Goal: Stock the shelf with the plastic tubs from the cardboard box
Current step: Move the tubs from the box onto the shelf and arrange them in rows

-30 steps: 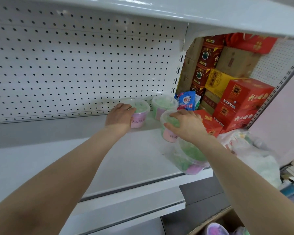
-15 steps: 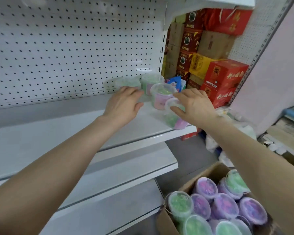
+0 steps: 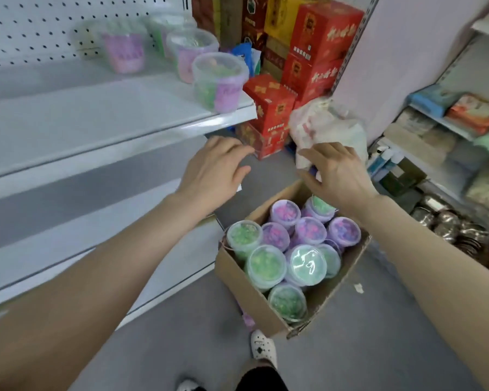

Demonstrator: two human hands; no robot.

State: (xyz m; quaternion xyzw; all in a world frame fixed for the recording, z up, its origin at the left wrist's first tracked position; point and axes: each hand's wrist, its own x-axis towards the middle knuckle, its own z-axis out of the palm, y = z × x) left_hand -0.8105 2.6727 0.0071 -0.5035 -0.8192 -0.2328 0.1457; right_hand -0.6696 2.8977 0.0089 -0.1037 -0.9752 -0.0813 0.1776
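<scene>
Left hand (image 3: 212,170) and right hand (image 3: 336,176), both empty with fingers spread, hover above the cardboard box (image 3: 266,309), poised for tubs (image 3: 266,266).

An open brown cardboard box (image 3: 239,277) sits on the grey floor (image 3: 393,334), packed with upright, lidded clear plastic tubs (image 3: 267,266) holding green or purple contents. On the white metal shelf (image 3: 96,117), four more tubs (image 3: 219,80) stand upright at its right end, the front one near the edge.
</scene>
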